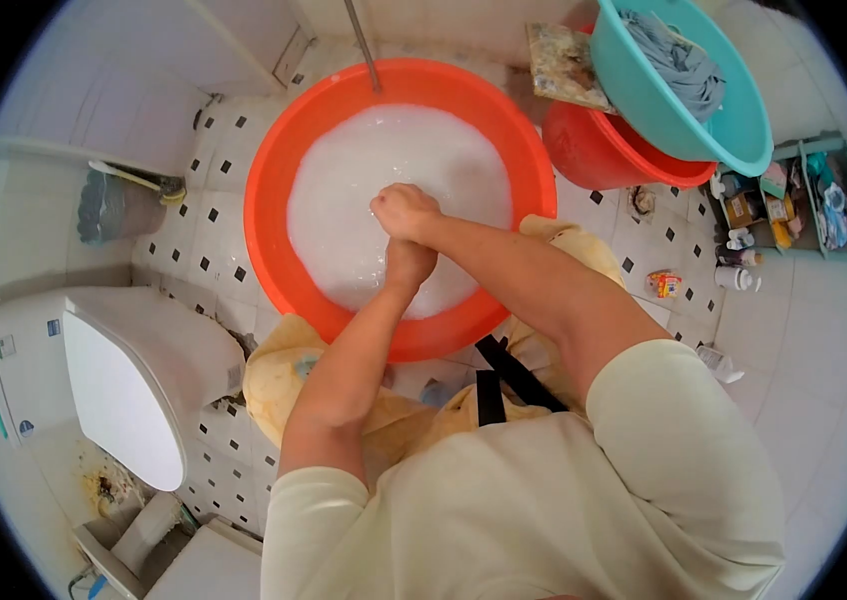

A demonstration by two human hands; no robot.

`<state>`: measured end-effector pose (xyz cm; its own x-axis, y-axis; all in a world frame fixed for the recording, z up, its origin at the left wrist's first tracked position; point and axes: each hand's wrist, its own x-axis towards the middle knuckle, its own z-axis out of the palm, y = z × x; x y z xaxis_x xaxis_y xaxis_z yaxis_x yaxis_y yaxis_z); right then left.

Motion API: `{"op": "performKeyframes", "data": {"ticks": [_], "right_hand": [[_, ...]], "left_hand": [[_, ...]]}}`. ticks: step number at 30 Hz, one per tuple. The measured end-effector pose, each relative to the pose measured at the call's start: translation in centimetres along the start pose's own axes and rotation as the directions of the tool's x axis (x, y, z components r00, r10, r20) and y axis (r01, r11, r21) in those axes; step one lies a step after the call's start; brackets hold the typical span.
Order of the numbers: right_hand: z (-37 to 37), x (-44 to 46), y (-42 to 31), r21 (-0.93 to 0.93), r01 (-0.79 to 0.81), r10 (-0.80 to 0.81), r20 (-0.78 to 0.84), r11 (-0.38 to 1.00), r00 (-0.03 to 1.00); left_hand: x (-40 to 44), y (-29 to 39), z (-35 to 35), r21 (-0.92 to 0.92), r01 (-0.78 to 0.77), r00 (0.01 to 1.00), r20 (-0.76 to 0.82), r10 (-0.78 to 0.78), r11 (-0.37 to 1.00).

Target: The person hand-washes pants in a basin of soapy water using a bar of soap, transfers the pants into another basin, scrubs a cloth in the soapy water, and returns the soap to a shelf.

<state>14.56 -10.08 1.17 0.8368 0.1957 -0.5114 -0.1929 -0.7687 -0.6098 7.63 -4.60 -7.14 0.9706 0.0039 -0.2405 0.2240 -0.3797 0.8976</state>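
A large orange basin (274, 250) stands on the floor in front of me, filled with cloudy white, soapy water (354, 190). Over the middle of it my two hands meet. My right hand (406, 211) is closed, its fingers curled; what they hold, if anything, is hidden. Just below and against it is my left hand (411, 262), bent at the wrist, with its fingers hidden from view. A thin grey pipe or stick (364, 45) reaches the basin's far rim.
A white toilet (129, 390) stands at left, beside a grey bin (109, 205) with a brush (169, 188). At upper right, a turquoise basin (644, 95) holding grey cloth (679, 70) rests on a red tub (594, 155). A shelf (794, 205) with small items lies right.
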Motion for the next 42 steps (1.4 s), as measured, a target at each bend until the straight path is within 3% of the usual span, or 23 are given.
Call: {"op": "performKeyframes", "data": {"ticks": [4, 7, 10, 12, 13, 14, 16, 19, 23, 27, 28, 29, 30, 31, 32, 33, 34, 37, 38, 40, 42], "right_hand": [[0.3, 0.1, 0.4, -0.032, -0.003, 0.002, -0.036, 0.999, 0.999], [-1.6, 0.1, 0.1, -0.209, 0.080, -0.086, -0.023, 0.975, 0.996], [-8.3, 0.2, -0.6, -0.436, 0.037, -0.131, -0.187, 0.899, 0.973], [-15.6, -0.1, -0.4, -0.387, -0.025, -0.103, -0.306, 0.922, 0.946], [-18.0, 1.2, 1.1, -0.546, -0.103, -0.195, -0.461, 0.831, 0.866], [-21.2, -0.9, 0.1, -0.539, -0.119, -0.125, -0.395, 0.834, 0.910], [-24.3, 0.7, 3.3, -0.646, -0.226, -0.157, -0.479, 0.729, 0.863], [-25.0, 3.4, 10.5, -0.766, -0.207, -0.382, -0.512, 0.609, 0.770], [-25.0, 6.4, 14.3, -0.780, -0.129, -0.470, -0.490, 0.612, 0.734], [-25.0, 2.4, 8.7, -0.768, -0.045, -0.533, -0.485, 0.639, 0.693], [-24.5, 0.8, 6.6, -0.844, 0.208, -0.759, -0.303, 0.495, 0.577], [-24.3, 2.5, 7.7, -0.730, 0.262, -0.649, -0.312, 0.631, 0.693], [-24.1, 3.7, 8.7, -0.667, 0.404, -0.643, -0.147, 0.626, 0.752], [-22.8, 3.1, 7.7, -0.604, 0.434, -0.632, -0.153, 0.668, 0.760], [-21.5, 2.1, 6.3, -0.543, 0.458, -0.628, -0.173, 0.704, 0.759], [-20.9, 2.1, 5.8, -0.531, 0.477, -0.634, -0.155, 0.700, 0.758], [-20.0, 1.3, 4.6, -0.608, 0.436, -0.636, -0.152, 0.664, 0.756], [-17.9, 0.7, 3.1, -0.476, 0.485, -0.517, 0.071, 0.734, 0.853], [-17.5, 0.0, 2.1, -0.422, 0.516, -0.512, 0.133, 0.745, 0.849], [-15.7, -2.0, 0.4, -0.298, 0.552, -0.494, 0.250, 0.779, 0.833], [-14.3, -3.3, -1.0, -0.202, 0.569, -0.513, 0.269, 0.797, 0.815]], "left_hand": [[0.2, -0.3, -0.5, 0.199, 0.082, 0.986, 0.127, -0.109, 0.977], [-0.2, 2.6, -0.7, 0.239, -0.278, 0.953, 0.191, 0.235, 0.930], [-1.7, 8.0, -2.3, 0.394, -0.002, 0.982, 0.177, -0.074, 0.919], [-1.4, 8.3, -3.6, 0.329, -0.025, 0.983, 0.182, -0.038, 0.944], [-1.4, 8.3, -4.2, 0.299, -0.035, 0.982, 0.188, -0.023, 0.954], [-1.4, 8.2, -4.6, 0.290, -0.027, 0.985, 0.170, -0.024, 0.957], [-1.4, 8.1, -5.2, 0.270, -0.019, 0.989, 0.144, -0.021, 0.963], [-2.1, 9.1, -5.8, 0.260, 0.014, 0.971, 0.226, -0.075, 0.966], [-2.5, 9.2, -6.5, 0.218, -0.034, 0.955, 0.295, -0.033, 0.975], [-1.4, 8.8, -7.7, 0.330, -0.080, 0.945, 0.326, -0.034, 0.940], [-0.4, 7.6, -8.1, 0.333, -0.176, 0.941, 0.335, 0.058, 0.926], [-0.5, 9.0, -9.2, 0.500, -0.146, 0.955, 0.295, -0.010, 0.853], [-0.9, 9.0, -10.2, 0.794, -0.202, 0.972, 0.235, 0.017, 0.574], [-0.2, 7.6, -11.4, 0.895, -0.182, 0.983, 0.153, 0.102, 0.406], [-0.9, 9.1, -14.0, 0.900, -0.054, 0.998, 0.041, 0.041, 0.433], [-1.8, 11.5, -16.4, 0.886, 0.047, 0.999, -0.051, -0.003, 0.461], [-2.6, 12.1, -19.2, 0.787, 0.086, 0.991, -0.132, 0.030, 0.610], [-6.3, 11.7, -26.5, 0.332, 0.049, 0.915, -0.392, 0.091, 0.942], [-8.4, 10.8, -28.4, 0.149, 0.013, 0.854, -0.515, 0.066, 0.989], [-12.4, 5.8, -31.2, -0.098, 0.053, 0.807, -0.582, -0.101, 0.994], [-16.8, -1.9, -32.1, -0.113, 0.275, 0.795, -0.532, -0.292, 0.955]]}}
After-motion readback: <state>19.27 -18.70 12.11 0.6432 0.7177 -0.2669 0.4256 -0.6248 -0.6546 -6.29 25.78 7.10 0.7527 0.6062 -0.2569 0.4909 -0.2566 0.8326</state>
